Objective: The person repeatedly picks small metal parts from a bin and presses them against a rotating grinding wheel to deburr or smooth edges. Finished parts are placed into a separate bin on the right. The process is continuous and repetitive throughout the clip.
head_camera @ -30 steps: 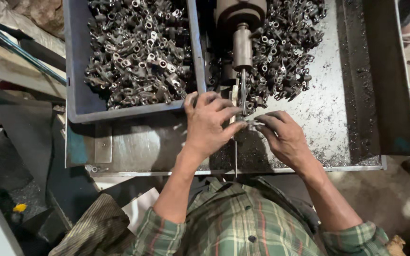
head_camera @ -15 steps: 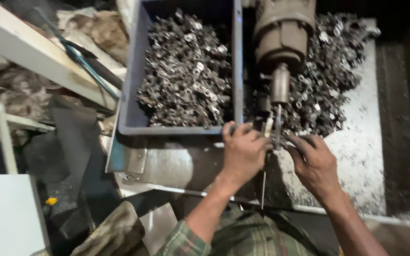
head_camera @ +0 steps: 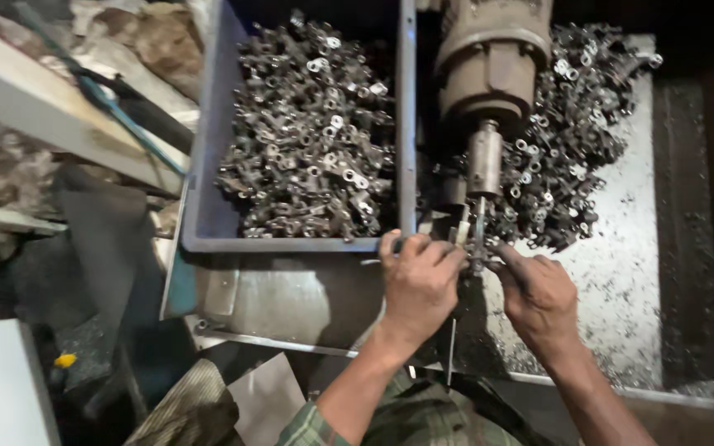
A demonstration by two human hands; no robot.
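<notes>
Working under the spindle (head_camera: 484, 161) of the drill machine (head_camera: 489, 58), I had my left hand (head_camera: 419, 285) and right hand (head_camera: 539, 293) meeting at a small metal part (head_camera: 477, 264) just below the bit. Both grips were pinching it from either side. A blue bin (head_camera: 208, 223) of similar metal pieces (head_camera: 307, 132) sat just left of my hands; a loose pile (head_camera: 568, 157) lay on the table (head_camera: 621, 289) beyond my right hand.

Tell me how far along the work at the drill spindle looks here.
Looks done, as a guess: the blue bin holds a big heap of small metal parts. In hand: left hand and right hand pinch one small part under the spindle. Left: a loose pile lies on the metal tray behind it.
</notes>
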